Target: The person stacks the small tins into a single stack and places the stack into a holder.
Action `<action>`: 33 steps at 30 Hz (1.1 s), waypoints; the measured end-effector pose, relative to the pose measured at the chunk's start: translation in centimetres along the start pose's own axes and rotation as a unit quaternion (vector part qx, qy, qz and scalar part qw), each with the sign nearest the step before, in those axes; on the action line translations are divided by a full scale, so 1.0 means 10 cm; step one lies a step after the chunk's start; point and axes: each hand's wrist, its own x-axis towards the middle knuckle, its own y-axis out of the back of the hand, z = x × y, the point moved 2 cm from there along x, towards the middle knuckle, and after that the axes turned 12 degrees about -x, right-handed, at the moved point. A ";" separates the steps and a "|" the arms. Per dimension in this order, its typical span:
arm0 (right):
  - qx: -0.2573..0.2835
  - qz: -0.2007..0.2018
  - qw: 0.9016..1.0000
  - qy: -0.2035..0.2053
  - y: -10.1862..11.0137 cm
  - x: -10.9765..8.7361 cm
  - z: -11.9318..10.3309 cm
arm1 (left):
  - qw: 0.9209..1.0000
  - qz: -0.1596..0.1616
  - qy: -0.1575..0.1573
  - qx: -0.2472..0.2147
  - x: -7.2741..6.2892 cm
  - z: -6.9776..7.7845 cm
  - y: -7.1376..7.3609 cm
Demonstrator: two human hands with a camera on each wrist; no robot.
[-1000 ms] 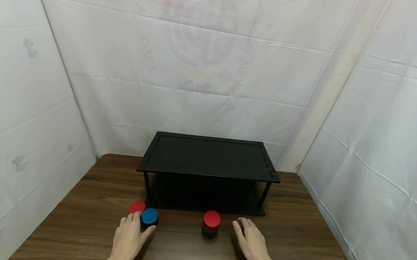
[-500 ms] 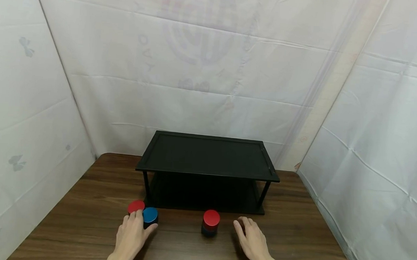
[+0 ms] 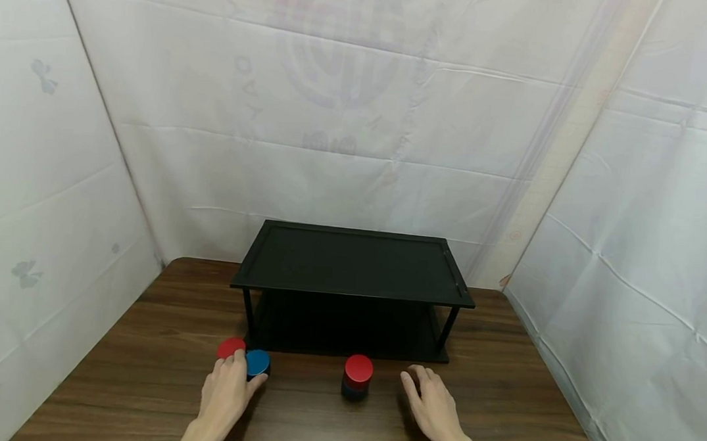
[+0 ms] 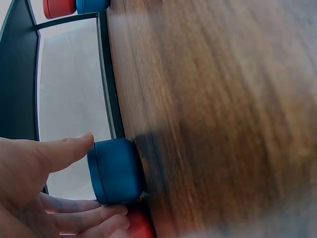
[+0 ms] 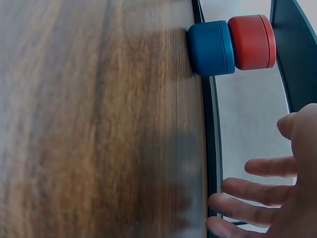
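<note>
My left hand (image 3: 223, 394) holds a small round blue jar (image 4: 116, 171) with a flat lid at the front left of the table, thumb on one side and fingers on the other. Just beyond its fingers is a red jar (image 3: 231, 348), partly hidden by the hand in the left wrist view. Near the middle, a second red jar (image 3: 359, 369) sits on top of another blue jar (image 5: 210, 48), stacked upright. To the right of that stack is my right hand (image 3: 437, 409), fingers relaxed and apart, holding nothing.
Behind the jars stands a black two-level rack (image 3: 354, 263) with a flat top and thin legs. It rests on a dark wooden table (image 3: 518, 385). White cloth walls (image 3: 333, 134) enclose the back and both sides.
My left hand has shifted slightly forward and right, its thumb closing in on the blue jar, which has moved slightly right. The stack stays put; my right hand has barely moved.
</note>
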 end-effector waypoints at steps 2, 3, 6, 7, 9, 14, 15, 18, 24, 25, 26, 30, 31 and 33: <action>0.000 -0.001 1.000 0.000 0.00 0.00 0.01 | 1.000 -0.001 -0.004 0.003 0.01 0.00 0.00; 0.000 0.000 1.000 0.000 0.01 0.00 0.01 | 1.000 -0.001 -0.005 0.003 0.01 0.01 -0.01; -0.002 0.005 1.000 -0.001 0.01 0.01 0.02 | 1.000 -0.002 -0.010 0.006 0.03 0.02 -0.02; -0.003 0.006 1.000 0.000 0.01 0.01 0.02 | 1.000 -0.001 -0.011 0.007 0.03 0.02 -0.02; -0.006 0.010 1.000 0.001 0.02 0.02 0.03 | 1.000 -0.002 -0.012 0.007 0.04 0.02 -0.03; -0.017 0.023 1.000 0.004 0.05 0.03 0.05 | 1.000 -0.012 -0.010 0.012 0.07 0.04 -0.04; -0.019 0.026 0.999 0.004 0.06 0.04 0.06 | 1.000 -0.015 -0.008 0.013 0.07 0.04 -0.04; -0.026 0.035 0.999 0.001 0.10 0.06 0.08 | 1.000 -0.027 -0.001 0.011 0.08 0.05 -0.05; -0.034 0.062 0.997 0.004 0.22 0.11 0.12 | 0.999 -0.036 0.007 0.010 0.09 0.05 -0.08; -0.034 0.069 0.997 0.005 0.25 0.11 0.13 | 0.999 -0.036 0.007 0.011 0.09 0.05 -0.08; -0.033 0.078 0.996 0.005 0.28 0.12 0.14 | 0.999 -0.035 0.006 0.011 0.09 0.05 -0.09; -0.027 0.122 0.992 0.013 0.40 0.16 0.19 | 0.999 -0.033 0.007 0.012 0.09 0.04 -0.10; -0.026 0.138 0.990 0.016 0.43 0.17 0.20 | 0.999 -0.035 0.010 0.011 0.09 0.04 -0.10; -0.023 0.167 0.986 0.018 0.51 0.20 0.22 | 0.999 -0.038 0.013 0.009 0.09 0.04 -0.11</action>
